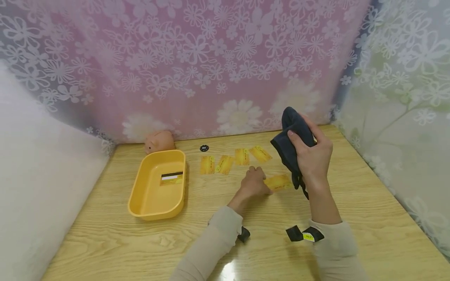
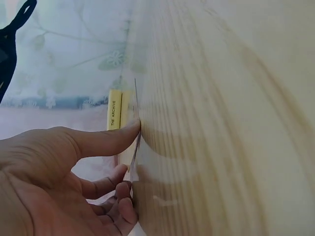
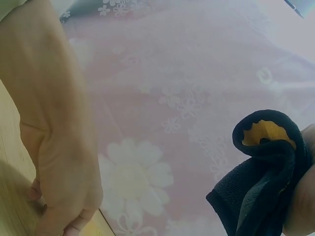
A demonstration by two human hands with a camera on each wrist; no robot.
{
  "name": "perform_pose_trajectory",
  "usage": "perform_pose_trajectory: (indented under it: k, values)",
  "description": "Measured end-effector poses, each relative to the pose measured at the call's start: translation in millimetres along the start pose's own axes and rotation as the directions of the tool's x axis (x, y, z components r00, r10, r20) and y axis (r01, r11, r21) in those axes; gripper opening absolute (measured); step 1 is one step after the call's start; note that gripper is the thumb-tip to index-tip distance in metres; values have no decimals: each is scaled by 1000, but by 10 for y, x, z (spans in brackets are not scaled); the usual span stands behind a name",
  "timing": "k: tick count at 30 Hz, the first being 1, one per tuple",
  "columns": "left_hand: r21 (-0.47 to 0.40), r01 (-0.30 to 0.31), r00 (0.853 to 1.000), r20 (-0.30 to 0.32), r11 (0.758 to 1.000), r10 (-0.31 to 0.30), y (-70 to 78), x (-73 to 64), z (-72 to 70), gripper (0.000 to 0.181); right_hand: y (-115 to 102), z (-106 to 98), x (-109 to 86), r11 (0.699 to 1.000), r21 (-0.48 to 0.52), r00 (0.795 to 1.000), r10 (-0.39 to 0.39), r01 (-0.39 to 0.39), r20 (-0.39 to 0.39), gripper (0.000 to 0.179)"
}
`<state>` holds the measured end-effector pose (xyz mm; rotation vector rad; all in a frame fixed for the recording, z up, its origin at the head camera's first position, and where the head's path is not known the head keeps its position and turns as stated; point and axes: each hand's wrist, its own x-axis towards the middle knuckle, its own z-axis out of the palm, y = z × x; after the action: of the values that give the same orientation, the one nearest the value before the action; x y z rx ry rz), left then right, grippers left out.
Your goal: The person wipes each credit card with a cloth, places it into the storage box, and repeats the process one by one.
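Observation:
My left hand (image 1: 254, 182) is low over the wooden table, thumb and fingers pinching the near-left end of a yellow card (image 1: 279, 182). Seen edge-on in the left wrist view, the card (image 2: 136, 147) is a thin line between the thumb and the curled fingers. My right hand (image 1: 314, 156) grips a dark navy cloth pouch (image 1: 291, 144) in the air above the table, with a cord dangling from its lower end. In the right wrist view the pouch (image 3: 253, 182) is folded over, and a yellow-orange patch shows inside its fold.
Several yellow cards (image 1: 241, 157) lie in a loose row behind my left hand, with a round black chip (image 1: 204, 148) nearby. A yellow tray (image 1: 131, 199) at left holds one card (image 1: 171, 178). Behind it sits a pink piggy bank (image 1: 159, 141). A yellow box-like thing (image 2: 114, 109) reads "THE ARCHIVE".

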<state>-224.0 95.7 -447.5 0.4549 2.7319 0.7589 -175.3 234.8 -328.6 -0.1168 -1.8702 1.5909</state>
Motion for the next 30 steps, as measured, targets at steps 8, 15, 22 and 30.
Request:
perform_pose_trajectory:
  k: [8, 15, 22, 30]
  values:
    - [-110, -49, 999, -5, 993, 49, -64, -32, -45, 49, 43, -109, 84, 994, 78, 997, 74, -73, -6, 49]
    - [-245, -131, 991, -40, 961, 125, -162, -32, -35, 43, 156, -195, 132, 965, 194, 984, 169, -176, 54, 50]
    - [-414, -218, 976, -94, 884, 196, -254, -46, -65, 29, 225, -178, 165, 944, 254, 977, 202, -213, 68, 53]
    - [-543, -184, 982, -65, 819, 178, -300, -156, -306, 29, 214, -247, 234, 933, 269, 971, 227, -238, 75, 57]
